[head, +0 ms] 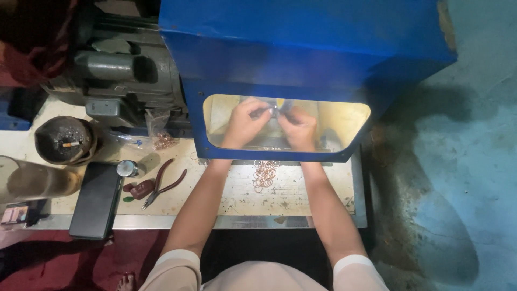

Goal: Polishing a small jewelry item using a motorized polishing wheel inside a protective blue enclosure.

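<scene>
Copper rings (265,175) lie near both wrists; left hand (243,123) and right hand (299,128) pinch one small dark piece (273,111) together.

Bench (301,207) with worn, pale top. Left half: pliers (163,183) with dark red handles, lying aslant near the front edge; a dark phone (97,200) overhanging the front edge, just left of them; a small round tin (127,168) between the two. Left rear corner: ashtray (64,141) with a cigarette (70,144) in it; behind it a grey motor (121,67). Beside the motor, a clear bag (161,134) of copper rings. A blue hood (301,48) covers the rear right. Right of the bench: stained floor (458,188).
</scene>
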